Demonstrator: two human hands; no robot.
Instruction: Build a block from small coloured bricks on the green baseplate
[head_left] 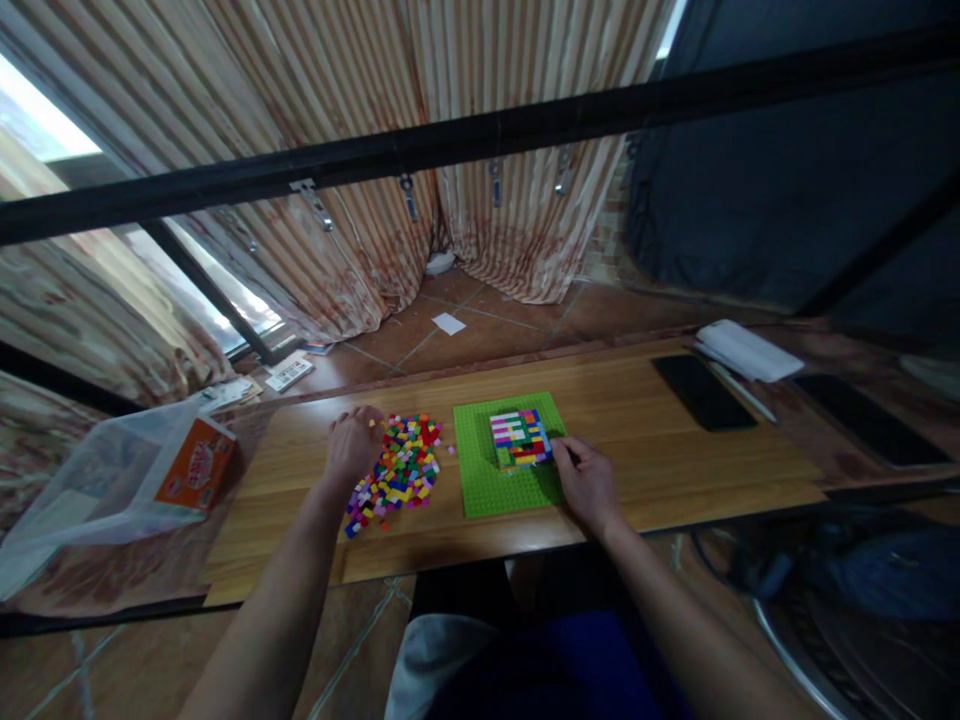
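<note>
A green baseplate [487, 470] lies on the wooden table [637, 450]. A small multicoloured block of stacked bricks [519, 438] stands on it. My right hand [589, 482] rests on the plate's right edge, fingers curled against the side of the block. To the left lies a pile of small loose bricks [401, 472] in many colours. My left hand [352, 442] sits at the pile's upper left edge, fingers bent down into the bricks; what they pinch is hidden.
A clear plastic bag with an orange box [196, 468] lies at the table's left end. A black phone [703, 392] and a white folded object [746, 350] sit at the right. A black bar [480, 135] crosses overhead. Curtains hang behind.
</note>
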